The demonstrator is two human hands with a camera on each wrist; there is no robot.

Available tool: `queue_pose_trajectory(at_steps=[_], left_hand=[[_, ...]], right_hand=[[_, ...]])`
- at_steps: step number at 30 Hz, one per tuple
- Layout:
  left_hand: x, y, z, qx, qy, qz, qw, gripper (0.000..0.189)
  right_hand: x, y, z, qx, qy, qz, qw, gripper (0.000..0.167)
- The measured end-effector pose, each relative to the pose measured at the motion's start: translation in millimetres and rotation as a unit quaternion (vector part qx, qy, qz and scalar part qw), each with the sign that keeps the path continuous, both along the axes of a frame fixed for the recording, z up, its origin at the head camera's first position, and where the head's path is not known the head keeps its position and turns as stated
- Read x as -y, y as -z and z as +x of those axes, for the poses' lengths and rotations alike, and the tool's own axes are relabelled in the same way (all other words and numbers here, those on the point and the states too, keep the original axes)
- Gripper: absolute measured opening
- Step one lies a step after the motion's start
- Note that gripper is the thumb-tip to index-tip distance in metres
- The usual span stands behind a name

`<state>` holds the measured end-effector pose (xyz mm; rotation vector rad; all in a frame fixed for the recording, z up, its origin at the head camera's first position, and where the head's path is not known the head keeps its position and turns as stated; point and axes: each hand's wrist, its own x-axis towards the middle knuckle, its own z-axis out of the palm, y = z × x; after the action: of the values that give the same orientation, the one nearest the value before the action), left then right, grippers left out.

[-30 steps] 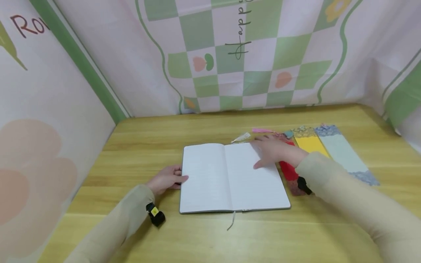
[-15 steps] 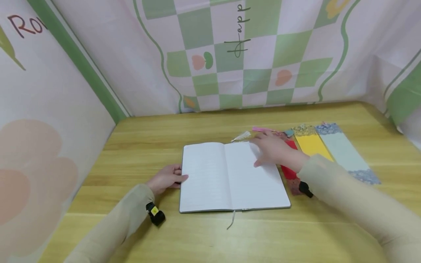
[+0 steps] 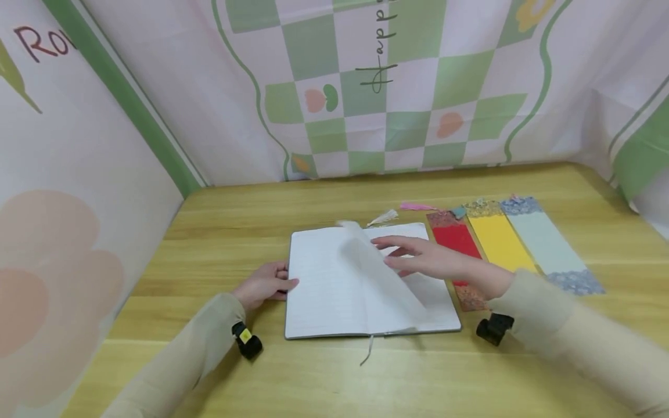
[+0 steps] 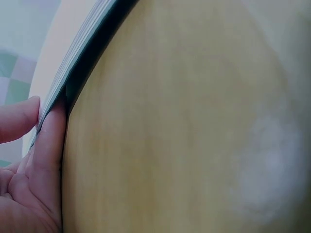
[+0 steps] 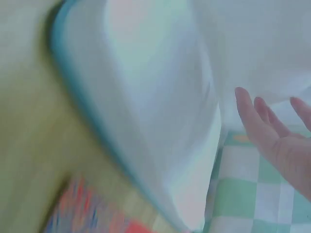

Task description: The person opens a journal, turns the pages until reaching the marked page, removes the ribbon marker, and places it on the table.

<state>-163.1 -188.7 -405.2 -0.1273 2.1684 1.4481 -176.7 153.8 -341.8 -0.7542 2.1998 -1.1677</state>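
An open notebook [image 3: 326, 284] with ruled white pages lies on the wooden table. At its left edge my left hand [image 3: 265, 284] grips it, thumb over the page and fingers low against the side; the left wrist view shows a finger [image 4: 51, 136] at the dark cover. A single lifted page [image 3: 381, 273] slants up from the right half, curving leftward. Behind that page is my right hand [image 3: 436, 260], its extended, spread fingers touching or very near it. In the right wrist view the right hand's fingers [image 5: 257, 126] are apart, pinching nothing.
Right of the notebook lie three lace-ended strips like bookmarks: red [image 3: 456, 241], yellow [image 3: 499, 238] and pale blue [image 3: 549, 241]. A white tassel [image 3: 384, 217] and a pink tassel [image 3: 418, 206] lie beyond the notebook. A grey ribbon [image 3: 369, 351] hangs from its near edge. Patterned cloth [image 3: 413, 133] stands behind.
My right hand has moved left and nearer from the notebook's top right corner, and a page that lay flat now stands raised. More of the red strip shows. The left hand has stayed put.
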Motion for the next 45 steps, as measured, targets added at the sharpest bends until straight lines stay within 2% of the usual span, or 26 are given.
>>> queue_pose_trajectory(at_steps=[2, 4, 7, 10, 16, 20, 24, 26, 29, 30, 32, 35, 37, 42, 45], left_hand=[[0.2, 0.3, -0.2, 0.002, -0.003, 0.001, 1.0, 0.03], [0.2, 0.3, 0.0, 0.002, -0.002, 0.001, 1.0, 0.03], [0.1, 0.2, -0.5, 0.005, -0.002, 0.005, 1.0, 0.027], [0.6, 0.4, -0.7, 0.006, -0.008, 0.014, 0.9999, 0.029], [1.5, 1.7, 0.9, 0.019, -0.034, 0.045, 0.9982, 0.048], [0.8, 2.2, 3.5, 0.016, -0.016, 0.022, 0.9995, 0.044], [-1.7, 1.3, 2.6, 0.011, -0.008, 0.0, 0.9999, 0.042], [-2.5, 0.3, 1.9, 0.007, -0.008, -0.003, 0.9999, 0.041], [-2.2, -1.1, 1.2, 0.006, -0.015, -0.007, 0.9998, 0.041], [-1.7, -1.0, 1.2, 0.004, -0.015, -0.01, 0.9998, 0.043], [-1.1, 0.1, 1.8, 0.004, -0.017, -0.013, 0.9998, 0.043], [-0.9, 1.7, 1.9, 0.003, -0.02, -0.016, 0.9997, 0.04], [-0.8, 2.8, 1.2, 0.0, -0.019, -0.016, 0.9997, 0.036], [-1.8, 1.8, 0.1, -0.008, -0.007, -0.014, 0.9998, 0.029], [-2.2, 0.4, 1.1, -0.008, -0.006, -0.015, 0.9998, 0.024]], right_hand=[[8, 1.3, 3.1, 0.037, -0.015, -0.028, 0.9988, 0.058], [16, 4.7, 6.3, 0.03, -0.03, -0.025, 0.9988, 0.057], [31, 11.4, 10.8, -0.025, -0.061, 0.023, 0.9975, 0.057], [43, 15.0, 15.6, -0.074, -0.093, 0.092, 0.9887, 0.057], [58, 15.4, 26.0, -0.093, -0.125, 0.188, 0.9697, 0.058], [61, 12.9, 27.4, -0.119, -0.143, 0.211, 0.9596, 0.058], [50, 14.6, 14.0, -0.187, -0.146, 0.225, 0.9449, 0.059], [40, 18.7, 1.0, -0.222, -0.135, 0.242, 0.9349, 0.064], [24, 23.7, -19.7, -0.246, -0.111, 0.272, 0.9238, 0.07], [19, 25.1, -26.0, -0.246, -0.101, 0.279, 0.9226, 0.072], [11, 26.3, -35.7, -0.235, -0.083, 0.282, 0.9264, 0.074], [4, 25.9, -46.0, -0.225, -0.053, 0.28, 0.9317, 0.077], [1, 25.1, -50.7, -0.228, -0.036, 0.283, 0.9311, 0.079], [-2, 22.4, -56.5, -0.261, -0.007, 0.307, 0.9151, 0.083], [-2, 21.6, -57.1, -0.272, 0.0, 0.315, 0.9093, 0.085]])
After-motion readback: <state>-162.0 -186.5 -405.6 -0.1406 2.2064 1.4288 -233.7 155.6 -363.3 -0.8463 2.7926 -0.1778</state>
